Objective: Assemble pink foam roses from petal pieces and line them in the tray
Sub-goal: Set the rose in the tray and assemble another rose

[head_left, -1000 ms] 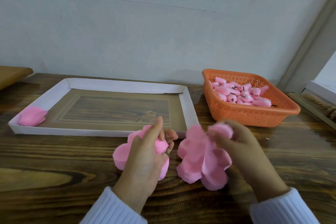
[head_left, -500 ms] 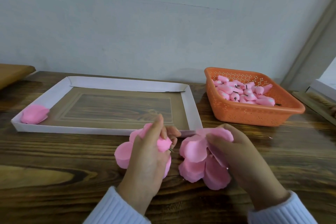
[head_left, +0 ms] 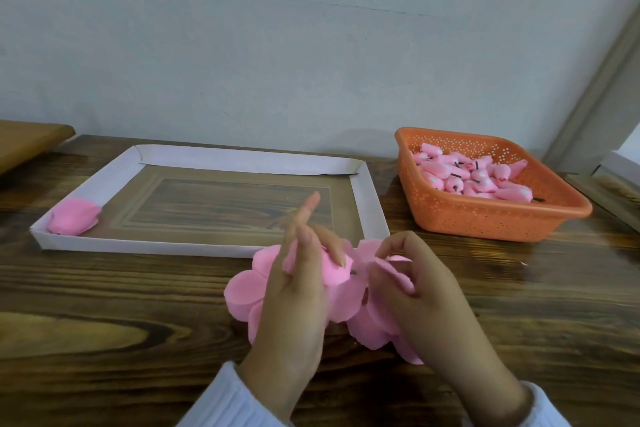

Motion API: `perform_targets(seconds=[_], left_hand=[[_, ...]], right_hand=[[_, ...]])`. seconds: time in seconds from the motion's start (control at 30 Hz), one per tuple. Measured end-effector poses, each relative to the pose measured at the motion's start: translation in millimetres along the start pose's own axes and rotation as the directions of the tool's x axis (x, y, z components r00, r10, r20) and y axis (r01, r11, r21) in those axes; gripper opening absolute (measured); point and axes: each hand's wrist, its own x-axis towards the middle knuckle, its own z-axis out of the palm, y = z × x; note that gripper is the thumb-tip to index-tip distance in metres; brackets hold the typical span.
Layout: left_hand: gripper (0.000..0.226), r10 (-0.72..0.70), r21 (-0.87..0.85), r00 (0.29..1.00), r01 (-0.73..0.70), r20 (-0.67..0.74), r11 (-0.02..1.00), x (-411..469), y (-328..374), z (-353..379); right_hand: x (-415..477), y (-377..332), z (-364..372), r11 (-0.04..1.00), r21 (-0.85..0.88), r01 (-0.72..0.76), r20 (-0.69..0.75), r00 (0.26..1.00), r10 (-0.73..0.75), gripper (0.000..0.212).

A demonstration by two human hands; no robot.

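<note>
Dark wooden table (head_left: pixel 104 340), pale grey wall (head_left: pixel 277 45), wooden board at far left (head_left: pixel 27 142)

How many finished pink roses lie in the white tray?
1. The rose lies in the near left corner of the white tray. The left hand covers a small patch of tray floor; nothing seems hidden there.
</note>
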Motion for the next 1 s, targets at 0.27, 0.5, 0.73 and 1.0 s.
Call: perform_targets(seconds=[0.27, 0.5, 0.73, 1.0], left_hand=[[0.082, 0.137, 0.198, 0.99, -0.14, 0.031, 0.97, 1.1, -14.3, -2.5], [0.039, 0.184, 0.37, 0.982, -0.187, 0.042, 0.91, -1.9, -15.9, -6.2], [0.092, -0.242, -0.162, 0.97, 0.236, -0.017, 0.958, -1.0, -1.9, 1.2], [0.052, -0.443, -0.549, 0.861, 0.502, 0.249, 0.668, -11.9, -7.8, 8.8]], right_hand=[[-7.9, -0.1, 7.7, 0.967, 0.243, -0.082, 0.009, 0.997, 0.082, 0.024], [-9.8, -4.0, 6.0, 0.943, 0.333, -0.016, 0.024, 1.0, 0.008, 0.018], [-15.6, -8.8, 8.4, 0.837, 0.54, 0.081, 0.148, 0.971, -0.19, 0.035], [-10.7, -3.5, 11.2, 0.881, 0.359, 0.309, -0.139, 0.951, -0.277, 0.022]])
